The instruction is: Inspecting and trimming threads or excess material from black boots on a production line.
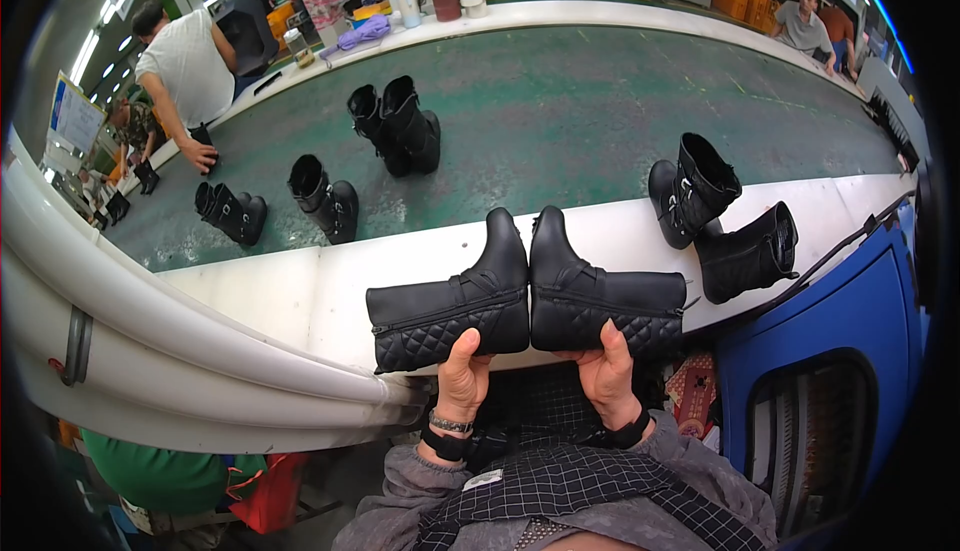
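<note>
Two black boots lie on their sides, sole to sole, over the white table edge in front of me. My left hand (463, 376) grips the left boot (455, 313) from below, thumb on its quilted panel. In the same way my right hand (607, 371) holds the right boot (600, 303). Both toes point away from me and the shafts point outward. A zipper runs along each shaft. The fingers beneath the boots are mostly hidden.
A green conveyor belt (540, 121) runs beyond the white ledge (290, 296). Black boots stand on it: a pair (400, 129) and two singles (325, 201). Two more boots (745, 251) are at right, above a blue machine (830, 351). White ducts (200, 321) curve at left. Co-workers (190, 66) stand along the belt.
</note>
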The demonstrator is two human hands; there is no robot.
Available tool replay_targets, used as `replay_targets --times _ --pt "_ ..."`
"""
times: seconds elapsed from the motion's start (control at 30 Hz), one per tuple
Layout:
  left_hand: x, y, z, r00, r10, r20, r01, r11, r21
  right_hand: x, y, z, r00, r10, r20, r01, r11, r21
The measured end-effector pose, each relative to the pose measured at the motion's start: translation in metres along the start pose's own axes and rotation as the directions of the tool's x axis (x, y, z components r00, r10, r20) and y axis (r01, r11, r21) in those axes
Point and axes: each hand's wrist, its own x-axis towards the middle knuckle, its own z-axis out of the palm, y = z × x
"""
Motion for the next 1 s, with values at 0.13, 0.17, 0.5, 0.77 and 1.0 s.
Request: replay_targets --times 0.13,0.17,0.5,0.77,1.0 --pt "-0.001 0.000 0.002 1.000 -0.005 -0.025 0.004 1.000 -0.006 0.001 0.001 -0.003 0.999 0.045 -0.002 -0.045 0.998 0.051" --pt "-0.001 -0.001 0.002 0.999 -0.016 -0.033 0.016 1.000 -0.007 0.002 0.001 -0.003 0.998 0.057 -0.009 -0.057 0.997 0.058" --pt "0.001 -0.006 -0.003 0.997 0.042 -0.064 -0.037 0.997 0.069 0.001 0.001 -0.005 0.995 0.028 -0.093 -0.030 0.999 -0.020" --pt "0.003 -0.004 0.003 0.987 0.092 -0.131 -0.067 0.980 0.185 0.012 -0.028 0.012 0.893 -0.425 0.147 0.416 0.657 -0.629" --pt "0.013 -0.013 0.003 0.958 0.287 -0.019 -0.233 0.812 0.535 0.040 -0.040 0.031 0.911 -0.258 0.321 0.385 0.260 -0.885"
